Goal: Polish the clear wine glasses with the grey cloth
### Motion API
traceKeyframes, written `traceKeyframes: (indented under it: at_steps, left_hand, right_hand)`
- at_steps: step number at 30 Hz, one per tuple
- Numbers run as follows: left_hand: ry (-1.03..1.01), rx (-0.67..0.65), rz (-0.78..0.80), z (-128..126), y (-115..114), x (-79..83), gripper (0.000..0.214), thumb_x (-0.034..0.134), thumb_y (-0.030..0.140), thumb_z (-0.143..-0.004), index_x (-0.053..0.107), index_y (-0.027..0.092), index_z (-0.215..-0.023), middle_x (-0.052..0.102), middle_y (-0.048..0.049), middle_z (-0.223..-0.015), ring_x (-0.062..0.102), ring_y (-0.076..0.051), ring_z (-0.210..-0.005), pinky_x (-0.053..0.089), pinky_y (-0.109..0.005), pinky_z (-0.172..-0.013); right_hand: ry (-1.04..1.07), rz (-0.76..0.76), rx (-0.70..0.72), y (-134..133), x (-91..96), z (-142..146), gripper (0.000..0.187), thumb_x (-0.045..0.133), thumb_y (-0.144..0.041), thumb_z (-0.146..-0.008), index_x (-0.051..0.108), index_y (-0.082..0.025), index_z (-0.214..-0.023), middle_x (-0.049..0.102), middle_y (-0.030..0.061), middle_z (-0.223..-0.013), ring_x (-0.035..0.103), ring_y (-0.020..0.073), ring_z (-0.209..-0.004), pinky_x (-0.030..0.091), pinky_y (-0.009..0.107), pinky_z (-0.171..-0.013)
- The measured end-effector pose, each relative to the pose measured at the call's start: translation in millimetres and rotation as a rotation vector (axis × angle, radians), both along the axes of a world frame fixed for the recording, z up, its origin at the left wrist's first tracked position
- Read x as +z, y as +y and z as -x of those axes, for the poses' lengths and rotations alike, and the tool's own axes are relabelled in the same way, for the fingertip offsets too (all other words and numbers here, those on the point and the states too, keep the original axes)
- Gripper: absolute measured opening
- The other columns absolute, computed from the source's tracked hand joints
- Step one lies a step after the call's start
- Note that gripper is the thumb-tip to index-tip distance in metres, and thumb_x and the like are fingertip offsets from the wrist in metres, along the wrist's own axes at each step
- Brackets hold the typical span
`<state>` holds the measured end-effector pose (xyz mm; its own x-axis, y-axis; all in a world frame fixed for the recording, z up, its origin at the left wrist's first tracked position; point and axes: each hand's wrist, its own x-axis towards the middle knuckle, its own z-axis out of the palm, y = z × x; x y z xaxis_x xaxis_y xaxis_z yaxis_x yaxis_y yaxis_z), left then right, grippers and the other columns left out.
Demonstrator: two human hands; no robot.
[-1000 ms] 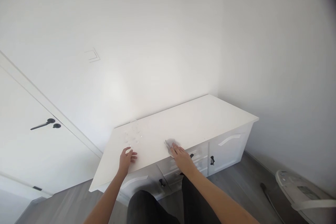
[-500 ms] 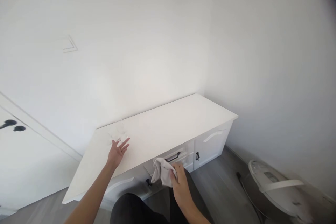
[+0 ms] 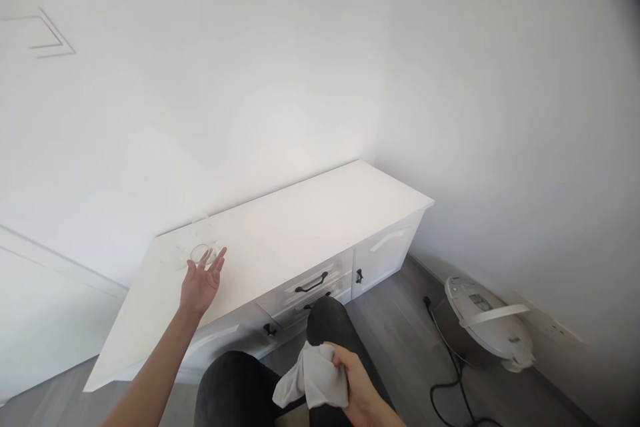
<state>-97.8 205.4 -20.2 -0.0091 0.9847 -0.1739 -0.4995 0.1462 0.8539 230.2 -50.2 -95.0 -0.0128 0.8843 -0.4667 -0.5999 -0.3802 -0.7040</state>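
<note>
My left hand [image 3: 201, 285] is held over the left part of the white cabinet's top [image 3: 280, 233], palm up with its fingers spread. Right at its fingertips stands a clear drinking glass [image 3: 201, 253] with a round rim; whether they touch I cannot tell. Other faint transparent shapes show around that glass, too pale to make out. Down by my knees, my right hand [image 3: 357, 383] is closed on a crumpled light grey cloth [image 3: 320, 373], which hangs loosely from the fingers.
The cabinet's front has drawers with a black handle [image 3: 311, 283] and doors with black knobs [image 3: 359, 275]. A white rice cooker [image 3: 487, 320] with a raised carrying handle sits on the grey floor at right, its black cord [image 3: 450, 383] trailing. A wall socket [image 3: 555, 328] is behind it.
My right hand has lowered the cloth from before the drawers to over my knees. My left hand stays at the glass, fingers spread. The view has shifted to the right.
</note>
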Motion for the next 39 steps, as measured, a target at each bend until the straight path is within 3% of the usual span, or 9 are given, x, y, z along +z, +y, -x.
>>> traceKeyframes:
  at_steps: [3,7,13,18,22,25,32,36,39]
  left_hand:
    - [0.043,-0.048,0.047,-17.8,-8.6,5.5,0.055,0.046,0.068,-0.098,0.064,0.030,-0.134,0.072,-0.0113,-0.130,0.075,-0.020,-0.101,0.063,-0.027,-0.070]
    - [0.102,-0.188,-0.027,-55.4,-6.7,19.7,0.050,0.049,0.067,-0.097,0.063,0.032,-0.130,0.076,-0.0087,-0.114,0.075,-0.021,-0.095,0.062,-0.032,-0.081]
    - [0.157,-0.320,-0.219,-115.8,33.6,21.0,0.041,0.058,0.057,-0.097,0.057,0.031,-0.129,0.074,-0.0081,-0.110,0.074,-0.023,-0.096,0.060,-0.040,-0.088]
    - [0.175,-0.230,-0.324,-147.8,86.6,-11.8,0.045,0.064,0.060,-0.092,0.054,0.033,-0.126,0.073,-0.0046,-0.106,0.076,-0.021,-0.096,0.059,-0.036,-0.085]
    - [0.242,-0.101,-0.358,-160.3,127.1,-37.2,0.047,0.065,0.061,-0.092,0.050,0.032,-0.127,0.072,-0.0052,-0.108,0.076,-0.019,-0.095,0.059,-0.033,-0.083]
    - [0.307,-0.043,-0.403,-167.1,156.5,-47.3,0.049,0.068,0.058,-0.091,0.049,0.031,-0.127,0.069,-0.0068,-0.112,0.074,-0.018,-0.096,0.058,-0.032,-0.085]
    - [0.420,0.133,-0.499,-179.0,213.7,-61.6,0.050,0.061,0.062,-0.094,0.045,0.031,-0.129,0.062,-0.0073,-0.119,0.070,-0.018,-0.101,0.056,-0.031,-0.086]
    - [0.501,0.238,-0.408,-176.5,225.5,-66.9,0.048,0.051,0.065,-0.098,0.045,0.029,-0.128,0.063,-0.0076,-0.112,0.067,-0.019,-0.099,0.053,-0.030,-0.079]
    - [0.537,0.241,-0.419,-174.2,228.8,-68.8,0.048,0.048,0.067,-0.098,0.049,0.027,-0.123,0.063,-0.0070,-0.109,0.065,-0.019,-0.103,0.052,-0.031,-0.084]
  right_hand:
    - [0.290,0.134,-0.006,-1.3,5.8,-9.1,0.022,0.070,-0.041,-0.069,0.061,-0.020,-0.070,0.058,-0.0004,-0.067,0.053,0.0149,-0.061,0.045,0.027,-0.061]
    - [0.256,0.206,-0.017,7.3,12.1,-15.7,0.054,0.090,-0.034,-0.059,0.068,-0.019,-0.105,0.070,0.0024,-0.089,0.066,0.0186,-0.081,0.051,0.029,-0.076]
    - [0.252,0.163,-0.100,58.9,29.2,-19.1,0.053,0.083,-0.015,-0.055,0.068,-0.017,-0.106,0.072,0.0026,-0.087,0.067,0.0187,-0.077,0.052,0.028,-0.071]
    - [0.159,0.025,-0.219,138.4,54.6,-19.6,0.040,0.081,-0.024,-0.069,0.065,-0.019,-0.105,0.074,0.0068,-0.105,0.070,0.0189,-0.086,0.056,0.031,-0.081]
    - [-0.241,-0.217,-0.336,224.5,66.7,-21.1,0.016,0.068,-0.022,-0.078,0.055,-0.022,-0.088,0.063,-0.0033,-0.080,0.056,0.0107,-0.064,0.050,0.023,-0.062]
    - [-0.510,-0.404,-0.350,294.4,65.1,-16.4,0.013,0.058,-0.022,-0.085,0.046,-0.025,-0.084,0.051,-0.0064,-0.073,0.048,0.0096,-0.059,0.045,0.021,-0.056]
    - [-0.729,-0.759,-0.126,426.4,32.9,28.1,0.014,0.056,-0.029,-0.092,0.042,-0.027,-0.091,0.047,-0.0067,-0.071,0.048,0.0123,-0.063,0.043,0.023,-0.063]
    - [-0.548,-0.811,-0.027,466.4,14.3,41.1,0.020,0.059,-0.033,-0.092,0.043,-0.028,-0.101,0.055,-0.0049,-0.085,0.052,0.0118,-0.070,0.049,0.024,-0.067]
    - [-0.452,-0.846,0.144,480.7,9.6,40.7,0.032,0.060,-0.032,-0.091,0.043,-0.027,-0.118,0.060,-0.0004,-0.101,0.056,0.0132,-0.082,0.053,0.028,-0.078]
